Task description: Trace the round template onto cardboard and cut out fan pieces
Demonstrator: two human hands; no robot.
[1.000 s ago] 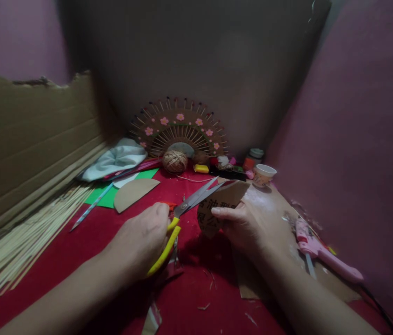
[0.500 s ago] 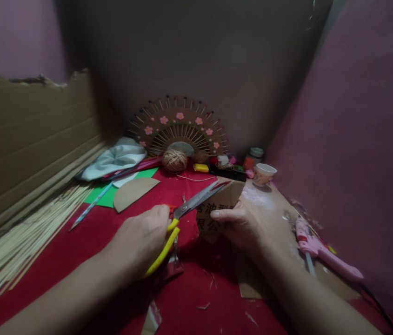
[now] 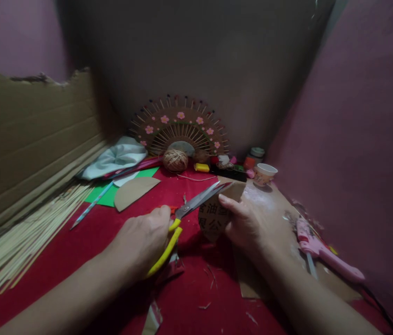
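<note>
My left hand (image 3: 147, 237) is closed round the yellow handles of a pair of scissors (image 3: 196, 203). The blades point up and to the right, slightly parted, across the upper part of a piece of cardboard (image 3: 212, 218) with black printed characters. My right hand (image 3: 245, 221) pinches that cardboard at its right side, thumb on the near face; its other fingers are partly hidden. A half-round cardboard piece (image 3: 136, 191) lies to the left, partly on a green sheet (image 3: 103, 195). Small cardboard scraps (image 3: 212, 275) are scattered on the red cloth (image 3: 196, 302) below the hands.
A flower-decorated fan (image 3: 180, 123) stands at the back behind a ball of twine (image 3: 175, 160). Thin sticks (image 3: 32, 232) and a pencil (image 3: 91, 204) lie left. To the right are a paper cup (image 3: 265, 174) and a pink glue gun (image 3: 325, 253) on a cardboard sheet (image 3: 276, 209).
My right hand has shifted its hold on the printed cardboard, the thumb now higher and further right. The scissors stay at nearly the same place and angle.
</note>
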